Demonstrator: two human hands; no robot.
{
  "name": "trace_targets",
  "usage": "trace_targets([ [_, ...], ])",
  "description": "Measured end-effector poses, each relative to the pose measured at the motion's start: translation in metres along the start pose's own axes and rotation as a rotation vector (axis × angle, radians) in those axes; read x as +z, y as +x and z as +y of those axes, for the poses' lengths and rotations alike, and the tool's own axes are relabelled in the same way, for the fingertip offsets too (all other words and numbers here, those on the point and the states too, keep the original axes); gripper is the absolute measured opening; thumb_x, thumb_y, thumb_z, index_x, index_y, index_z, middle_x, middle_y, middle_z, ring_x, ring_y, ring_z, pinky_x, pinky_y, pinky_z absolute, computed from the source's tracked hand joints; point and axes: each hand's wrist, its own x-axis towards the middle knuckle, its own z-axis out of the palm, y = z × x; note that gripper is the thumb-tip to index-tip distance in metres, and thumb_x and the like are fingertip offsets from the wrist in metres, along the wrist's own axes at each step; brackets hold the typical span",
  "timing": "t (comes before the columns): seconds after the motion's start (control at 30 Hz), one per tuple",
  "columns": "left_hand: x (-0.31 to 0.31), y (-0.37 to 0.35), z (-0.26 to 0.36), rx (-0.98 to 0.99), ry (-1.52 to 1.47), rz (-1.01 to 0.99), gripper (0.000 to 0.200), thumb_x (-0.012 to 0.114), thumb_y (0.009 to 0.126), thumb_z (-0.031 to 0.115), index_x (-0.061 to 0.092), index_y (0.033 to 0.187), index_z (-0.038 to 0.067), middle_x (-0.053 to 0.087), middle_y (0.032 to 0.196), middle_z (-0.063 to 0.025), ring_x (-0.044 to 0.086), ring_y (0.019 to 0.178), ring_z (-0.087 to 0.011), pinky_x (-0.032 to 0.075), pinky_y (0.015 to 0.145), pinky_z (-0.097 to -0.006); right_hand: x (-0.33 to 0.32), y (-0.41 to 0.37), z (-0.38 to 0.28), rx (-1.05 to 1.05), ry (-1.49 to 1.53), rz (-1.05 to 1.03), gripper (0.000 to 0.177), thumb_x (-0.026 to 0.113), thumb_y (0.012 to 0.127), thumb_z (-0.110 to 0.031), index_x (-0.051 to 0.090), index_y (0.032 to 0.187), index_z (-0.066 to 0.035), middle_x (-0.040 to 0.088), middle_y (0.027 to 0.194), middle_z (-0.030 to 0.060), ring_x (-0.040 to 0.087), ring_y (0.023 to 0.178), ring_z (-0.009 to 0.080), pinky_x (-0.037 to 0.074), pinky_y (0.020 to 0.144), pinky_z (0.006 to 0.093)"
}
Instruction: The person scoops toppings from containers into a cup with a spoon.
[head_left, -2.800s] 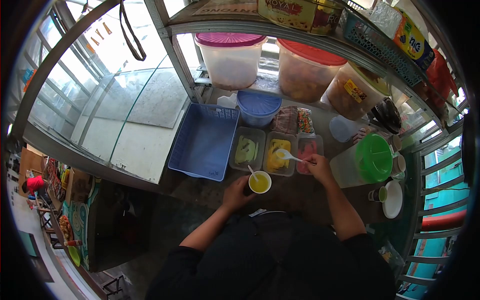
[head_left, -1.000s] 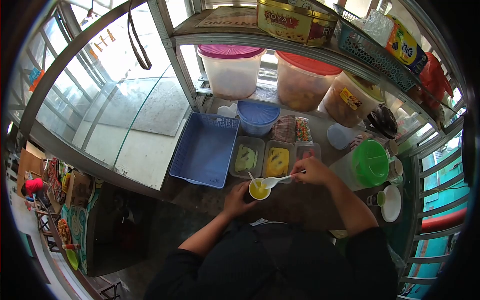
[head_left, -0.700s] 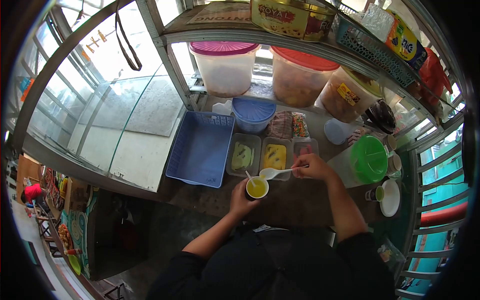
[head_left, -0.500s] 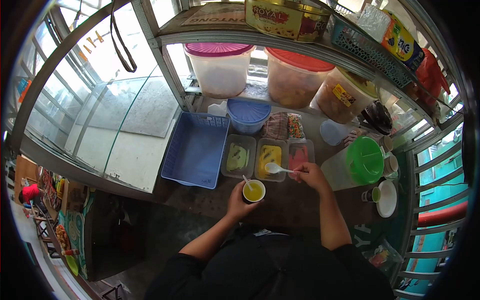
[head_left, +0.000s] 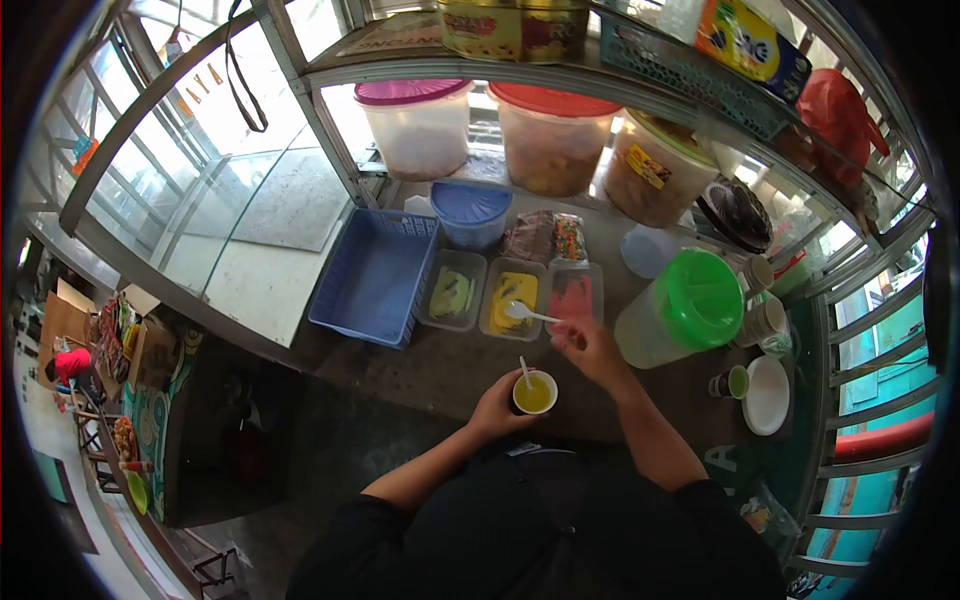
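Note:
My left hand (head_left: 505, 408) is wrapped around a small paper cup (head_left: 535, 394) of yellow liquid, with a small white spoon (head_left: 525, 374) standing in it. A larger white spoon (head_left: 522, 311) lies with its bowl in the clear tub of yellow food (head_left: 500, 322), its handle reaching toward the tub of pink food (head_left: 572, 298). Just below the handle's end is my right hand (head_left: 592, 355), fingers loosely bent and apart, seemingly off the spoon. The tub of green food (head_left: 450, 292) sits left of the yellow one.
A blue basket (head_left: 372, 275) stands left of the tubs, a blue-lidded container (head_left: 470, 215) behind them. On the right are a green-lidded pitcher (head_left: 690, 310), paper cups (head_left: 765, 318) and a white foam bowl (head_left: 766, 396). Large lidded tubs (head_left: 555, 140) line the back under a shelf (head_left: 520, 74).
My right hand has drawn slightly back from the white spoon, which now rests lower over the yellow tub. The cup in my left hand has moved right, and the view has shifted.

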Motion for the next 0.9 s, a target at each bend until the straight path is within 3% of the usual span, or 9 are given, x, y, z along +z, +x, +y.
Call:
trace_targets([
  [0.07,0.021,0.003,0.008,0.018,0.071,-0.023,0.083,0.092,0.071,0.03,0.053,0.139,0.003,0.063,0.133,-0.0151,0.063,0.123,-0.0262,0.049,0.104,-0.0383,-0.012,-0.021,-0.012,0.406,0.384,-0.4,0.043,0.08,0.085,-0.033,0.071,0.12,-0.01,0.068,0.076,0.0054,0.067,0.069,0.0166,0.053,0.066,0.0303],
  [0.17,0.055,0.005,0.024,0.015,0.104,-0.065,0.083,0.092,0.07,0.03,0.053,0.138,0.002,0.064,0.13,-0.0159,0.064,0.122,-0.0286,0.05,0.103,-0.0391,-0.024,-0.044,-0.002,0.164,0.2,-0.467,0.042,0.079,0.089,-0.033,0.07,0.12,-0.007,0.064,0.076,0.0014,0.056,0.065,0.0056,0.046,0.059,0.0271],
  [0.3,0.096,0.005,0.039,0.016,0.172,-0.02,0.081,0.09,0.07,0.032,0.055,0.138,0.006,0.064,0.132,-0.016,0.062,0.123,-0.0334,0.05,0.102,-0.0417,-0.046,-0.074,0.018,-0.152,0.168,-0.261,0.024,0.073,0.092,-0.023,0.075,0.107,-0.005,0.069,0.077,0.0081,0.061,0.062,0.0171,0.049,0.061,0.0317],
  [0.4,0.122,0.002,0.051,0.054,0.153,0.118,0.082,0.09,0.069,0.032,0.055,0.138,0.007,0.064,0.132,-0.0153,0.062,0.123,-0.0326,0.049,0.103,-0.0415,-0.092,-0.094,0.015,-0.196,0.044,-0.176,0.017,0.068,0.093,-0.019,0.074,0.105,-0.009,0.072,0.088,0.0128,0.069,0.074,0.0308,0.054,0.066,0.0378],
  [0.6,0.157,0.002,0.072,0.019,0.135,0.183,0.083,0.091,0.068,0.032,0.055,0.139,0.007,0.065,0.132,-0.0139,0.062,0.123,-0.0316,0.049,0.103,-0.041,-0.123,-0.142,0.043,-0.271,-0.001,-0.027,0.014,0.07,0.093,-0.016,0.075,0.101,-0.007,0.074,0.09,0.0099,0.07,0.073,0.03,0.054,0.065,0.0364],
  [0.7,0.167,0.003,0.079,0.016,0.14,0.182,0.082,0.09,0.069,0.034,0.055,0.139,0.009,0.065,0.132,-0.013,0.062,0.123,-0.0319,0.05,0.102,-0.0414,-0.133,-0.144,0.046,-0.138,0.052,0.032,0.012,0.07,0.092,-0.014,0.074,0.101,-0.007,0.074,0.089,0.0095,0.07,0.072,0.0295,0.054,0.064,0.0364],
  [0.8,0.17,0.006,0.1,-0.014,0.153,0.132,0.081,0.088,0.069,0.036,0.055,0.138,0.01,0.065,0.131,-0.0123,0.062,0.123,-0.0327,0.05,0.101,-0.0421,-0.15,-0.135,0.041,-0.244,0.11,-0.038,0.013,0.071,0.091,-0.014,0.073,0.102,-0.007,0.074,0.091,0.0094,0.07,0.072,0.0293,0.054,0.064,0.0371],
  [0.9,0.164,0.012,0.123,-0.007,0.233,0.037,0.081,0.087,0.069,0.036,0.055,0.138,0.011,0.065,0.131,-0.012,0.061,0.123,-0.0335,0.05,0.1,-0.0427,-0.162,-0.122,0.039,-0.591,0.068,-0.151,0.012,0.071,0.091,-0.015,0.072,0.1,-0.007,0.073,0.09,0.0092,0.069,0.073,0.0297,0.055,0.065,0.0382],
])
